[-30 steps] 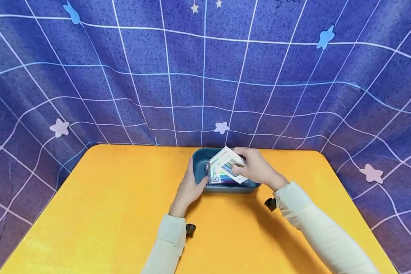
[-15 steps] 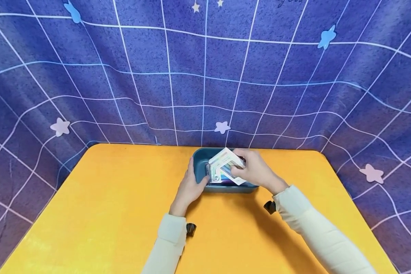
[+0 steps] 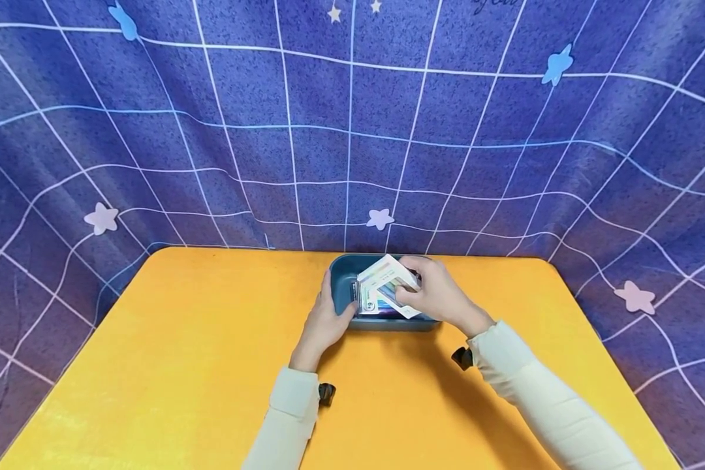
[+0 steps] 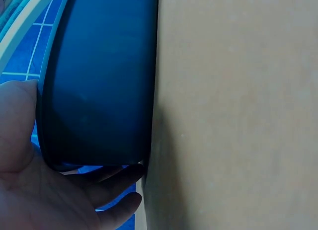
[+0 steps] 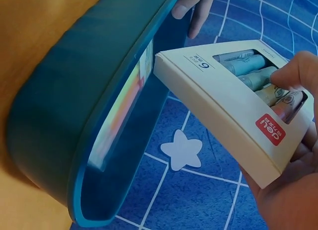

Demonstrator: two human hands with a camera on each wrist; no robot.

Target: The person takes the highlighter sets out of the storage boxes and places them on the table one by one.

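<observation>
- Head: on the yellow worktop (image 3: 182,359), near its far edge and slightly right of centre, stands a teal bin (image 3: 388,325); the left hand (image 3: 322,325) grips its left end, the right hand (image 3: 443,292) pinches a tilted white box (image 3: 393,286) above it.
- Left wrist: thumb at the rim, fingers round the bin's end.
- Right wrist: thumb on the box's window; a colourful pack (image 5: 119,115) sits inside the bin.

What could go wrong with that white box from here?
White box is askew to the colourful pack inside the teal bin; it might snag on it.
Right hand has its thumb over the box window; squeezing could disturb the tubes inside.
Left hand grips only one end of the bin; a knock might swivel it.
</observation>
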